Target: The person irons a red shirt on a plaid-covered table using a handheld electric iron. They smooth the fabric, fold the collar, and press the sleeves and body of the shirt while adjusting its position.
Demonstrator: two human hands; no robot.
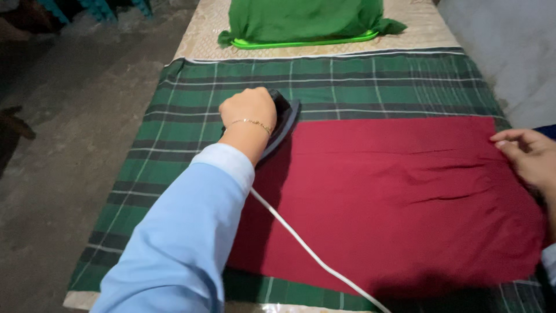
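My left hand grips the handle of a dark clothes iron, which rests flat at the upper left corner of a dark red cloth. A thin gold bracelet sits on that wrist, and a light blue sleeve covers the arm. The iron's white cord runs back across the red cloth toward me. My right hand lies flat with fingers together on the right edge of the red cloth, pressing it down. The red cloth shows a few soft creases near the right hand.
A green plaid cloth covers the table under the red one. At the far end, green fabric is piled on a bright green tray over a beige patterned surface. Grey concrete floor lies to the left, a grey wall to the right.
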